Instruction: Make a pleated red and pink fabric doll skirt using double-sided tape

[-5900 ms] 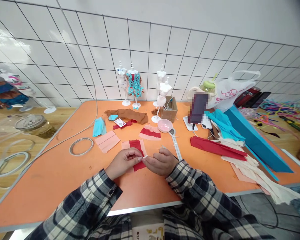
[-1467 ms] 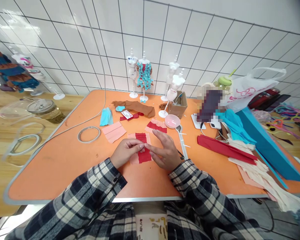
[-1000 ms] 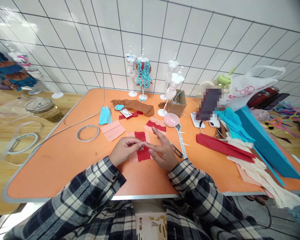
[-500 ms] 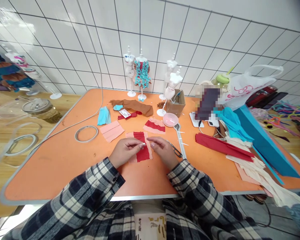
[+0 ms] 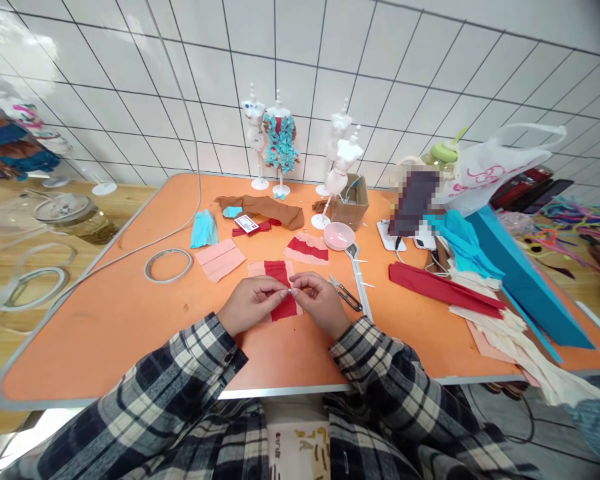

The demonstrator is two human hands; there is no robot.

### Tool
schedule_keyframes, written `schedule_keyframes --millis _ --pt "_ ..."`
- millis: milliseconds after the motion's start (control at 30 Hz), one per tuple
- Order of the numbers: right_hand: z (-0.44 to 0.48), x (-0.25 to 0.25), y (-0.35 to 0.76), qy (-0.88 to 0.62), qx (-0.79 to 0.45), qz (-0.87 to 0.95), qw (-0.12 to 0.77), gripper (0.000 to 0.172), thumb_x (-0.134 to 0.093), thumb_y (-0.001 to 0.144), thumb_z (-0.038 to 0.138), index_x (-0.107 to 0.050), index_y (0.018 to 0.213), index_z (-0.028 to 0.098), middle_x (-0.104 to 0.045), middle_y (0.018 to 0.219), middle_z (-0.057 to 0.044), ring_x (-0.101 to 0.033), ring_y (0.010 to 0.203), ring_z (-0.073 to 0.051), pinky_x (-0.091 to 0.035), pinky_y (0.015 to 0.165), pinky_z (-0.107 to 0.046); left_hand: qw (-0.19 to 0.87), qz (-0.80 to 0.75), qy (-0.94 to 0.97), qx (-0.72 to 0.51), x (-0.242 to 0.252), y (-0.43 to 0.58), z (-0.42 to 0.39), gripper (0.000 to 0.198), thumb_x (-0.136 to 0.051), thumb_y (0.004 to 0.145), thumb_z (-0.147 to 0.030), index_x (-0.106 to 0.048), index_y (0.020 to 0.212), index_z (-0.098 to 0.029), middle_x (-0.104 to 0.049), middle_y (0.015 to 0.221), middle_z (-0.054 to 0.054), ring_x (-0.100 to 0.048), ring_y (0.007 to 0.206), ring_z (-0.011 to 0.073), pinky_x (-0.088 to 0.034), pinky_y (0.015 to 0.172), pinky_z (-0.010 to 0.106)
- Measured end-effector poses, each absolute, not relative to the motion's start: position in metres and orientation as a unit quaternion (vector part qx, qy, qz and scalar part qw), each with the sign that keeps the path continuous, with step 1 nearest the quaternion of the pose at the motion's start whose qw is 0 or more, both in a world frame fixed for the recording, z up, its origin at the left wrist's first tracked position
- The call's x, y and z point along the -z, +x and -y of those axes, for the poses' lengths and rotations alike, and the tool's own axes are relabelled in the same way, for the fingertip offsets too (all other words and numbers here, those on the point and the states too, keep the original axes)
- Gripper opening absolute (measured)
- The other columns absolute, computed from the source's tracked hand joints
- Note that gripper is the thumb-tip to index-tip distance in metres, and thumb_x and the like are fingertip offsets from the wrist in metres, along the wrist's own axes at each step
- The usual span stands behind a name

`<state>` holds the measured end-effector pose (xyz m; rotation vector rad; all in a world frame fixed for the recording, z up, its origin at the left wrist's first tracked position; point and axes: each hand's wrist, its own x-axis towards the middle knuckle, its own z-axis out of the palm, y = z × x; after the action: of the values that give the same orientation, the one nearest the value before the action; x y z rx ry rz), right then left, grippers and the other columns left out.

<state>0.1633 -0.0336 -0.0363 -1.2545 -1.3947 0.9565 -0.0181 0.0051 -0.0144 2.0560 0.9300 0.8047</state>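
My left hand [image 5: 253, 301] and my right hand [image 5: 320, 303] meet fingertip to fingertip, both in a pinch. Between them is a tiny white piece of tape, now almost hidden by the fingers. Under the hands lies a pink crinkled piece with a red band [image 5: 285, 311] across it. Farther back rests a similar pink and red piece [image 5: 307, 249]. Right of my right hand lie black thread snips [image 5: 350, 298], blades pointing away. Beside them is a long grey tool [image 5: 363, 290] with thin white strips [image 5: 367, 285] sticking out from its edge.
A tape roll [image 5: 169, 281] lies at left near a pink sheet [image 5: 221, 259]. Small white dress forms [image 5: 337, 175] stand along the wall by a cardboard box [image 5: 357, 210]. A pink bowl [image 5: 339, 236] sits centrally. Folded red material [image 5: 445, 290] lies right. A cable [image 5: 145, 241] crosses the left side.
My right hand has moved left so that its fingertips meet those of my left hand at the white tape piece. The view has shifted slightly.
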Motion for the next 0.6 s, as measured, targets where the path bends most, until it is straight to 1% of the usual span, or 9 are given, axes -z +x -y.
schedule_keyframes --millis 100,167,233,300,367,500,600 --pt "0.031 0.040 0.165 -0.527 -0.380 0.565 0.509 0.009 -0.062 0.080 0.027 -0.065 0.076 0.020 -0.070 0.101 -0.008 -0.066 0.089 -0.018 -0.053 0.072 -0.030 0.369 -0.367 0.792 -0.319 0.015 -0.020 -0.006 0.023 -0.059 0.089 -0.032 -0.076 0.085 -0.016 -0.076 0.083 0.005 -0.068 0.075 0.0159 -0.052 0.070 0.024" --pt "0.030 0.041 0.166 -0.550 -0.317 0.571 0.520 0.008 -0.062 0.080 0.027 -0.065 0.077 0.020 -0.069 0.096 -0.007 -0.065 0.083 -0.018 -0.053 0.072 -0.031 0.357 -0.367 0.795 -0.324 0.016 -0.020 -0.006 0.023 -0.059 0.089 -0.032 -0.076 0.086 -0.016 -0.075 0.082 0.005 -0.068 0.074 0.0157 -0.052 0.070 0.024" --pt "0.031 0.040 0.166 -0.568 -0.229 0.592 0.524 0.005 -0.063 0.079 0.024 -0.065 0.077 0.020 -0.067 0.093 -0.007 -0.064 0.085 -0.018 -0.052 0.078 -0.033 0.342 -0.353 0.810 -0.319 0.016 -0.019 -0.003 0.022 -0.060 0.089 -0.031 -0.077 0.088 -0.017 -0.075 0.081 0.005 -0.068 0.072 0.0150 -0.052 0.068 0.023" --pt "0.034 0.038 0.166 -0.575 -0.150 0.621 0.511 0.003 -0.064 0.079 0.020 -0.065 0.076 0.020 -0.066 0.097 -0.007 -0.063 0.093 -0.020 -0.051 0.086 -0.036 0.318 -0.334 0.830 -0.313 0.018 -0.017 0.000 0.021 -0.059 0.090 -0.029 -0.077 0.094 -0.018 -0.076 0.082 0.004 -0.069 0.071 0.0142 -0.052 0.067 0.023" --pt "0.037 0.036 0.164 -0.580 -0.096 0.645 0.488 0.004 -0.064 0.079 0.019 -0.066 0.078 0.021 -0.066 0.103 -0.007 -0.062 0.099 -0.022 -0.048 0.090 -0.038 0.282 -0.331 0.843 -0.317 0.020 -0.015 0.002 0.021 -0.058 0.091 -0.027 -0.076 0.099 -0.020 -0.077 0.085 0.004 -0.069 0.073 0.0139 -0.052 0.067 0.023" --pt "0.042 0.035 0.160 -0.583 -0.030 0.674 0.452 0.003 -0.066 0.081 0.020 -0.068 0.080 0.023 -0.066 0.109 -0.006 -0.062 0.097 -0.022 -0.046 0.089 -0.040 0.223 -0.344 0.855 -0.316 0.025 -0.015 0.003 0.021 -0.056 0.092 -0.026 -0.076 0.098 -0.021 -0.077 0.088 0.003 -0.070 0.076 0.0147 -0.052 0.069 0.024" --pt "0.043 0.035 0.159 -0.569 -0.022 0.694 0.441 0.004 -0.066 0.082 0.021 -0.069 0.081 0.023 -0.067 0.109 -0.005 -0.062 0.094 -0.021 -0.045 0.087 -0.040 0.204 -0.349 0.863 -0.304 0.028 -0.017 0.002 0.021 -0.055 0.092 -0.026 -0.076 0.095 -0.020 -0.077 0.087 0.003 -0.070 0.075 0.0150 -0.052 0.069 0.024"
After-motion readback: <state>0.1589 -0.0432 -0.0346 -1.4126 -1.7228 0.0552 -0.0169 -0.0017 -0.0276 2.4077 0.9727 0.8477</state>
